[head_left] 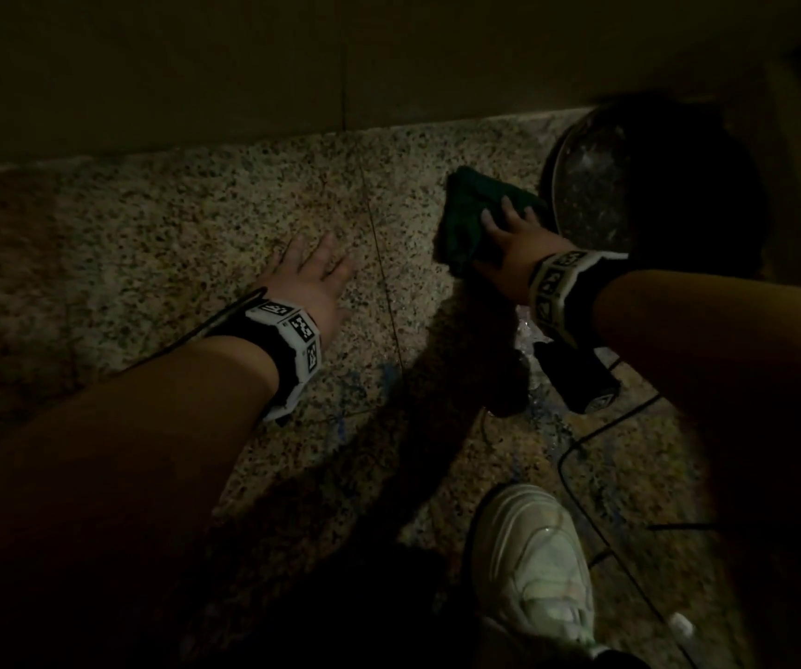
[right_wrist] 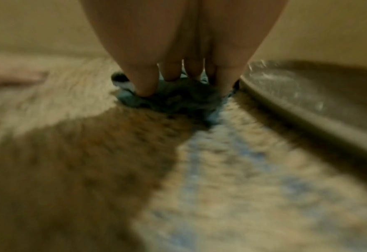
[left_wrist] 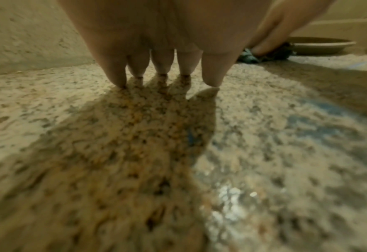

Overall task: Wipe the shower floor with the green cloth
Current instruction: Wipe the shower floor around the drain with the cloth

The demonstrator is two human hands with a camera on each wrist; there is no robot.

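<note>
Beyond a white shoe (head_left: pixel 533 567), the right hand (head_left: pixel 509 248) presses spread fingers on the green cloth (head_left: pixel 466 219) beside a metal basin (head_left: pixel 596 181), mid-wipe; the left hand (head_left: pixel 311 277) braces flat on the shower floor (head_left: pixel 147 224), and the next sweep likely runs leftward.

Under you is the speckled granite shower floor (head_left: pixel 171 224), with a thin grout seam running through its middle. Your left hand (head_left: pixel 314 277) lies on it near centre, fingers spread. At two o'clock the green cloth (head_left: pixel 473 214) lies on the stone under your right hand (head_left: pixel 514 239), just beside a round metal basin (head_left: pixel 596 181). Your white shoe (head_left: pixel 533 567) stands at five o'clock, near thin black cables (head_left: pixel 582 437).
</note>
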